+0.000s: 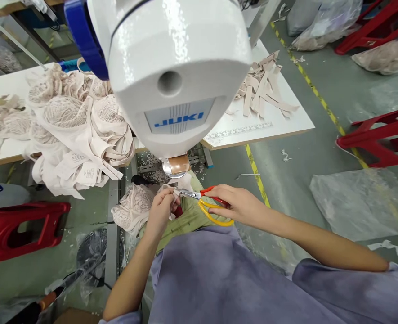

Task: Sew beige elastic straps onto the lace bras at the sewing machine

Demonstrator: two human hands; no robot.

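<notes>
My left hand (pixel 161 211) pinches a small edge of a beige lace garment (pixel 134 208) that hangs down over my lap. My right hand (pixel 241 204) is closed on scissors (pixel 209 202) with red and yellow handles. The metal blades point left and meet the fabric right at my left fingertips. Both hands work just below the head of a white JUKI sewing machine (pixel 172 67), which fills the top middle of the view.
A white table (pixel 279 112) carries a heap of lace garments (pixel 73 121) at left and loose beige straps (pixel 262 87) at right. Red plastic stools stand at left (pixel 20 227) and right (pixel 381 137). Plastic bags (pixel 357 200) lie on the grey floor.
</notes>
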